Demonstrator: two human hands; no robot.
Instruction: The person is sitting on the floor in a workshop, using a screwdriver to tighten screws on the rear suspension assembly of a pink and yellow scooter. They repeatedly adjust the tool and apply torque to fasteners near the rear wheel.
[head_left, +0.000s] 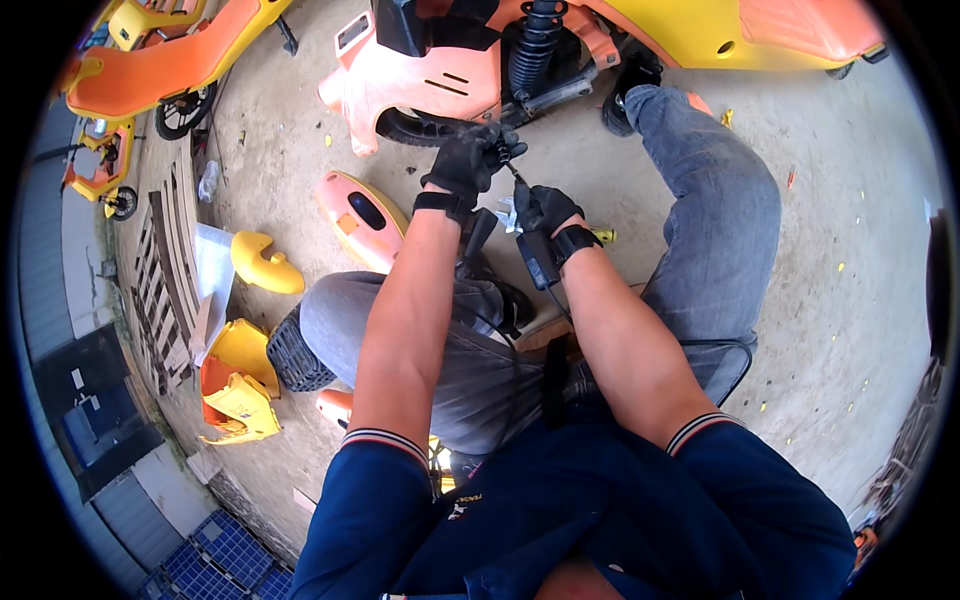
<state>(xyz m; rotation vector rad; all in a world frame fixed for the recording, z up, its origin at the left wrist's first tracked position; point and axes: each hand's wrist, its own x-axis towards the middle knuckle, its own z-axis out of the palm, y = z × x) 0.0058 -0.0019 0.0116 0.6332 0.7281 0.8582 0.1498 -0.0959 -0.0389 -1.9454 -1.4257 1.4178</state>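
Both my hands wear black gloves and meet in front of the pink and yellow scooter [425,85]. My left hand [470,160] is closed just below the scooter's black wheel [415,128], its fingers curled around something small and dark that I cannot make out. Slightly lower and to the right, my right hand [545,210] is closed too. From its fingers a thin dark piece [516,174] slants up to the left hand; whether it is a tool shaft or a cable is unclear. Black boxes [540,260] are strapped at my wrists, with a cable running down.
A pink and yellow body panel [362,218] lies left of my hands. Farther left are a yellow curved part [266,264], broken-looking yellow panels [240,395], a black basket [293,350] and a wooden pallet [165,270]. Other scooters [170,70] stand at the upper left.
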